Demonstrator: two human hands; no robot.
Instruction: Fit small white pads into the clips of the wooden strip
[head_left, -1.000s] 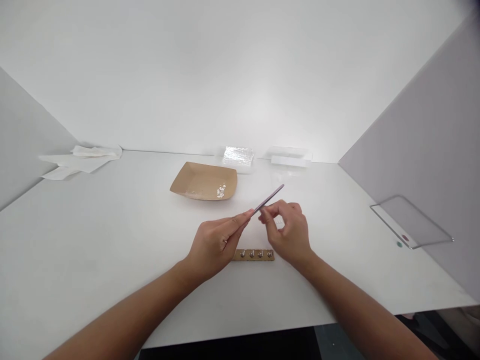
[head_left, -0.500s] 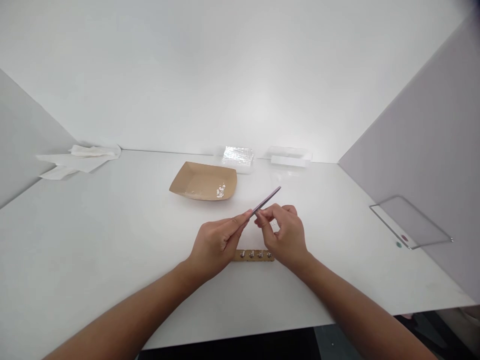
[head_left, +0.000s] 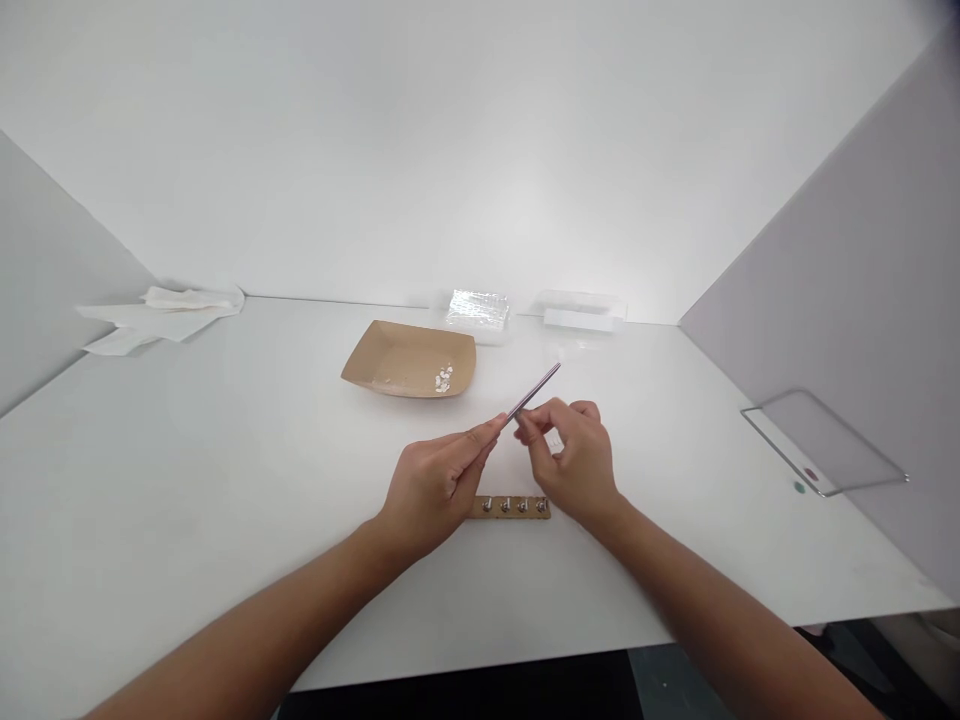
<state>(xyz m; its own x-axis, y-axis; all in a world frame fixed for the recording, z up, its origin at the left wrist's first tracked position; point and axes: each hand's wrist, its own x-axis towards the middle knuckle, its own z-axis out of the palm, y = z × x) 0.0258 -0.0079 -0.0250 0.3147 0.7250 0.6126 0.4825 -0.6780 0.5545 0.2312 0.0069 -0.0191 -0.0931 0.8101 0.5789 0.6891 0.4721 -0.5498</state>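
Observation:
My left hand (head_left: 435, 485) is closed in a pinch on one end of thin metal tweezers (head_left: 534, 390), which slant up and to the right. My right hand (head_left: 574, 460) is closed too, its thumb and forefinger pinched against the tweezers near my left fingertips; whether it holds anything small I cannot make out. Both hands hover just above a short brown strip (head_left: 510, 507) set with several small metal studs, lying on the white table (head_left: 225, 500) near me.
A brown paper tray (head_left: 409, 360) with small white bits in it lies behind the hands. Clear plastic containers (head_left: 478, 310) stand at the back wall. Crumpled white tissues (head_left: 161, 312) lie at the far left. A clear sheet (head_left: 825, 440) leans on the right partition.
The hands have barely moved; the right hand shifted slightly left along the tweezers and back. The view tilted a little.

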